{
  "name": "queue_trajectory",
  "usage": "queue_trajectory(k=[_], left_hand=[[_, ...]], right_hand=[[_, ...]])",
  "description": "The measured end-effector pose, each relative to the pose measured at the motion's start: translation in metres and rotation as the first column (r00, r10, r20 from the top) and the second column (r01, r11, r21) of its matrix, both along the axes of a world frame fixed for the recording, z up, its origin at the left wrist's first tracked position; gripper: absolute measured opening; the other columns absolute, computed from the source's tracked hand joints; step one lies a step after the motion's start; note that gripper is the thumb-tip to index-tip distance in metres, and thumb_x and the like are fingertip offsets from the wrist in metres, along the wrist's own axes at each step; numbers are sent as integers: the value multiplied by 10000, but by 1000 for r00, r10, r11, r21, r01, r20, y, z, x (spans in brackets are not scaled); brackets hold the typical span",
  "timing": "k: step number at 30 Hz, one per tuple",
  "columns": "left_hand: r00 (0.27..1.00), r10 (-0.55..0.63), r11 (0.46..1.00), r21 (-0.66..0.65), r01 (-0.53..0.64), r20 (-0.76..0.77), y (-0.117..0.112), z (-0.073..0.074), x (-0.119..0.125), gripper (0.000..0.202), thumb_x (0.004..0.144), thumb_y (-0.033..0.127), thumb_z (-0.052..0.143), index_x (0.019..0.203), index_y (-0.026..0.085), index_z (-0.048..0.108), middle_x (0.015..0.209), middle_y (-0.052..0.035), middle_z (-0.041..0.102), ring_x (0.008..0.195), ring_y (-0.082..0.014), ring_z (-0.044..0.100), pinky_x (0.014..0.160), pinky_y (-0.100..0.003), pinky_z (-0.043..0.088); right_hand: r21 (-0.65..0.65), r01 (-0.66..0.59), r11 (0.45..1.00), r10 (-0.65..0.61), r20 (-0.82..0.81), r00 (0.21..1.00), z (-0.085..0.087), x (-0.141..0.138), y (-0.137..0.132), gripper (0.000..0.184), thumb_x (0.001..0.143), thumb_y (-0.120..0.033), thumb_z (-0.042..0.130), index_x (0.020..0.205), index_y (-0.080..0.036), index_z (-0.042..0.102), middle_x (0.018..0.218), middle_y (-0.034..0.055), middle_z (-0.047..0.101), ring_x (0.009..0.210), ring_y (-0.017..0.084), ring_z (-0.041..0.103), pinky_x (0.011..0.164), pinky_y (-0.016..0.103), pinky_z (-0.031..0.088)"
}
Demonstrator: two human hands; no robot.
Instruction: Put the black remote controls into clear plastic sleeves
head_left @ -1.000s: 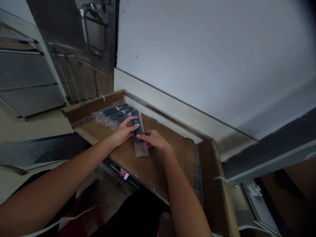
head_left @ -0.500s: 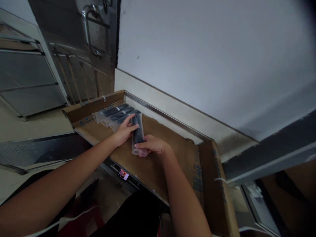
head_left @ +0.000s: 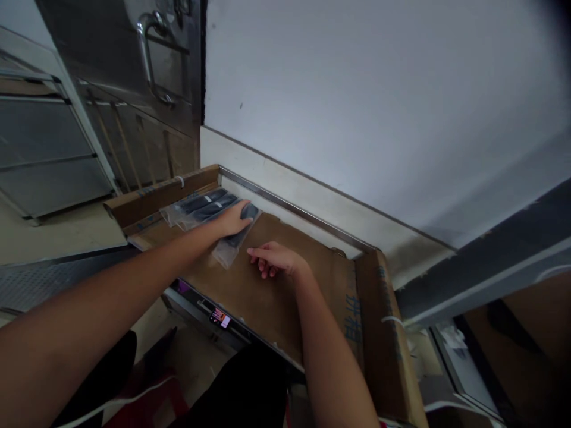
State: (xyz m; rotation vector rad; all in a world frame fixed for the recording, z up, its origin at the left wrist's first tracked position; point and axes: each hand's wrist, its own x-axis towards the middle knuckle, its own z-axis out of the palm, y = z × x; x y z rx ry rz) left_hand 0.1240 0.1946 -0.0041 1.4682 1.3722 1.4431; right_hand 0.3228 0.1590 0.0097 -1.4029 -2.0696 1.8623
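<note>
My left hand (head_left: 234,220) is closed on a dark, long item in a clear plastic bag (head_left: 234,241), whose kind I cannot make out. That bag lies slanted on the cardboard lining (head_left: 285,285), its clear end toward me. To its left, side by side, lie more bagged dark items (head_left: 206,203) with small white labels, partly covered by my left hand and forearm. My right hand (head_left: 274,260) hovers just right of the bag, apart from it, fingers loosely bent and nothing in them.
Upright cardboard edges (head_left: 383,333) wall the worktop on the right and left. A white wall (head_left: 357,119) with a metal rail (head_left: 289,205) runs behind it. A phone with a lit screen (head_left: 220,318) sits at the front edge. A metal door handle (head_left: 149,59) is at upper left.
The bagged item held in both hands has moved left, beside the row, under my left hand. My right hand has let go of it.
</note>
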Motion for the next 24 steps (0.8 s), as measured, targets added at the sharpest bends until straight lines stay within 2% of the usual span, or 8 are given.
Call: queue_trajectory(k=[3,5,7,9,12,15,20,24], left_hand=[[999,21,995,99,-16,-50,4,21,-9,370,573,143,821,907,231,689,1020,-82,693,1167,-317,574,1116,-420,372],[986,35,983,186,-4,-161,-9,26,-10,285,659,156,755,929,220,693,1050,-94,674,1177,-319,559,1143,-440,335],[950,55,976,215,13,-307,-33,22,-8,242,731,176,687,969,217,689,1110,-105,657,1191,-325,542,1153,-475,318],[918,42,983,183,33,-394,-60,8,-5,239,745,195,673,982,222,685,1150,-109,649,1212,-339,526,1160,-510,308],[935,-31,985,150,89,-353,-92,-19,0,244,739,223,696,983,234,696,1253,-110,631,1309,-348,470,1197,-526,264],[967,-52,986,142,90,-249,-101,-34,0,247,723,222,713,970,237,707,1276,-105,637,1366,-348,429,1228,-523,216],[949,-3,982,179,62,-315,-94,-32,0,270,749,227,696,1019,229,705,1299,-113,629,1386,-361,398,1219,-527,214],[862,55,974,218,66,-504,-102,-24,2,206,841,258,610,1030,227,687,1213,-127,642,1265,-355,479,1138,-535,296]], right_hand=[[-2,12,1000,-12,-5,1000,-2,0,2,448,863,-617,646,799,-175,613,530,-35,599,429,104,602,365,163,398],[0,19,1000,-19,-4,1000,-3,0,3,444,866,-610,647,795,-173,610,527,-35,597,426,108,602,362,167,398],[6,25,1000,-25,-3,1000,-3,0,3,440,871,-604,645,798,-171,610,526,-34,596,425,111,604,364,168,400],[14,33,999,-33,-5,999,-3,0,2,431,882,-597,636,808,-173,608,525,-35,596,426,110,605,367,165,399],[21,47,999,-47,-12,999,-1,-1,0,409,902,-579,618,816,-179,601,517,-43,586,419,104,597,364,162,391],[26,56,998,-56,-3,998,1,-2,-3,396,908,-566,615,811,-183,597,514,-47,576,410,102,590,356,161,379],[41,66,997,-66,5,998,3,-3,-4,384,917,-553,605,809,-185,597,519,-42,581,416,103,594,352,158,376],[48,58,997,-58,-6,998,2,-3,-3,350,934,-516,589,818,-185,596,529,-40,586,421,110,599,346,164,380]])
